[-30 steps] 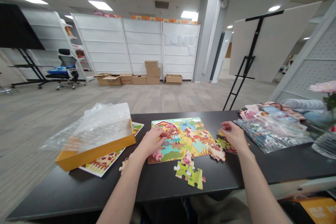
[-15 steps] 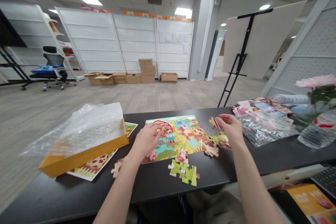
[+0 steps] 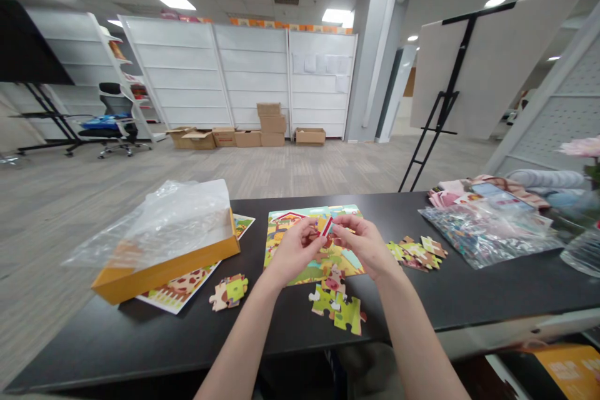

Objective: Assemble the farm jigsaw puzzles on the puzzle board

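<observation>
A colourful farm jigsaw puzzle [image 3: 300, 219] lies partly assembled on the black table [image 3: 469, 300]. Both hands are raised just above it and meet over its middle. My left hand [image 3: 293, 253] and my right hand [image 3: 363, 244] pinch one small red, white and yellow puzzle piece [image 3: 325, 225] between their fingertips. Loose pieces lie right of the puzzle [image 3: 417, 251], in front of it [image 3: 337, 309] and to its left [image 3: 228, 290].
An orange box lid [image 3: 164, 269] with clear plastic wrap [image 3: 169, 219] sits at the left on a printed sheet. A clear bag of pieces [image 3: 487, 234] and cloth items lie at the right. An easel board [image 3: 487, 62] stands behind the table.
My right hand picked a piece from the pile on the right and carried it left. My left hand lifted off the puzzle and joined it on the piece.
</observation>
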`<state>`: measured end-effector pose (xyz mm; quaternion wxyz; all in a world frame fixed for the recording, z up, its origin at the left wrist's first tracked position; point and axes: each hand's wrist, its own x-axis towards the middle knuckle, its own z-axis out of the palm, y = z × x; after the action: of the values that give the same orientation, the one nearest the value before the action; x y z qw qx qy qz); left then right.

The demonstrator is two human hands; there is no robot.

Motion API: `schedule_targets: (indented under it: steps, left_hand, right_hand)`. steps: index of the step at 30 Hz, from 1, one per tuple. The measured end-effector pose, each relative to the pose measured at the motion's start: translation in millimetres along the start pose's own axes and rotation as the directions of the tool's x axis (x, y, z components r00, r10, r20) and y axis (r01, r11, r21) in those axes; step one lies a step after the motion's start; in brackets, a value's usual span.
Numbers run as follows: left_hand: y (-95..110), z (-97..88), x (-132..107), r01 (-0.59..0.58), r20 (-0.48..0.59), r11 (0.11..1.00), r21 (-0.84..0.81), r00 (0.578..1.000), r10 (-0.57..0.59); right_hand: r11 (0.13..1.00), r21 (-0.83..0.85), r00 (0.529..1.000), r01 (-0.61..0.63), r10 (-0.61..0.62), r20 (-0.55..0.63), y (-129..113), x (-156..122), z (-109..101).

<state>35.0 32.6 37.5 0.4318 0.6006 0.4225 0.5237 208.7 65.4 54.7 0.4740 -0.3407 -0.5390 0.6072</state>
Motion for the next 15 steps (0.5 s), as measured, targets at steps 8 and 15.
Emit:
schedule_targets:
  steps: [8, 15]
  left_hand:
    - [8, -18.8, -3, 0.043, -0.221, 0.996, -0.082, 0.974, -0.06]
    - [3, -40.2, -6, 0.029, -0.199, 0.998, -0.062, 0.979, -0.04]
  right_hand:
    - [0.989, -0.089, 0.992, -0.118, 0.122, 0.042, 2, 9, 11]
    - [0.983, -0.15, 0.989, -0.11, 0.124, 0.084, 11, 16, 18]
